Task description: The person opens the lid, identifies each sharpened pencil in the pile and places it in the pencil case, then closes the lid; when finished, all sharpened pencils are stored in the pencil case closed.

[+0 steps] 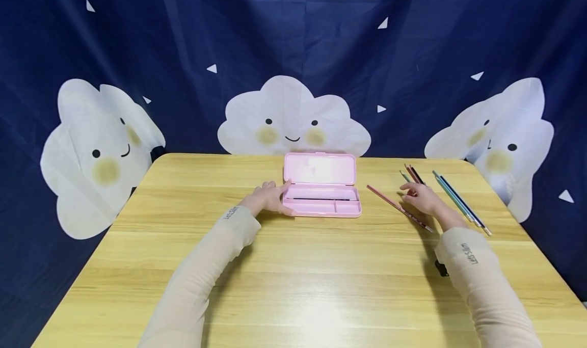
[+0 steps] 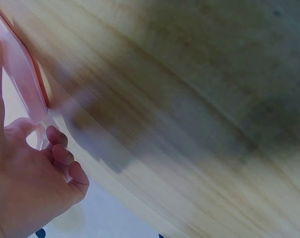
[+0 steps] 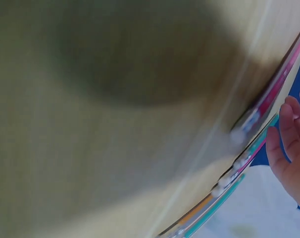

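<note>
A pink pencil case [image 1: 312, 216] lies with its lid raised at the far middle of the table, and a thin dark pencil [image 1: 321, 199] lies inside it. My left hand [image 1: 266, 197] holds the case's left end, thumb at the front corner and a finger near the hinge. My right hand [image 1: 423, 199] hovers over loose pencils, its fingers loosely bent with nothing visible between them. Left of it lies a red pencil [image 1: 390, 202]. Beyond its fingers a green pencil [image 1: 404, 176] and a dark pencil [image 1: 417, 175] are partly hidden by the hand.
Right of my right hand lie teal pencils [image 1: 451, 194] and a dark blue pencil [image 1: 468, 209], side by side. A small black object [image 1: 441, 268] shows under the right sleeve. Behind the wooden table [image 1: 293, 276] hangs a dark blue curtain [image 1: 293, 32] with white clouds.
</note>
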`<state>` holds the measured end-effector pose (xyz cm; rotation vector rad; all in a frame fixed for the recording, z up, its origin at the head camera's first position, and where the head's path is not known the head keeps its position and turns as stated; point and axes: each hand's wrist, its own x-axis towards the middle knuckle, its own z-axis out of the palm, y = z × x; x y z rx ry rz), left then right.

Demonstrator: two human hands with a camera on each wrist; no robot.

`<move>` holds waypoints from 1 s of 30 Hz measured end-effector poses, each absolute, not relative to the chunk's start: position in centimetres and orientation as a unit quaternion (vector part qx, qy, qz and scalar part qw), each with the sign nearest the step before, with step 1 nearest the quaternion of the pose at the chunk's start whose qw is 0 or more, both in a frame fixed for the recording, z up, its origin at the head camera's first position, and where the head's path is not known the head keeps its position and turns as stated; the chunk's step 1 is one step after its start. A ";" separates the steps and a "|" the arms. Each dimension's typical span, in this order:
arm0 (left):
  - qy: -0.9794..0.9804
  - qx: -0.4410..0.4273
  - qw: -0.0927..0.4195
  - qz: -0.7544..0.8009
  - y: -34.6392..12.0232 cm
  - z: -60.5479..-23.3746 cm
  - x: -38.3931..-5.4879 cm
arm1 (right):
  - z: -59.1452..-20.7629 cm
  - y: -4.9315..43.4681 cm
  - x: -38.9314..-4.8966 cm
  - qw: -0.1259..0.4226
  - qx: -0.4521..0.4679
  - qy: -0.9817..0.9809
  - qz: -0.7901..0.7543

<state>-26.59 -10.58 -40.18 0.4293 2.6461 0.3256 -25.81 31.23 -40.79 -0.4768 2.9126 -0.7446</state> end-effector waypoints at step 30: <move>0.956 0.151 0.223 0.115 -10.5 -40.3 -26.7 | -40.6 33.4 -25.8 0.065 -0.099 0.982 -0.149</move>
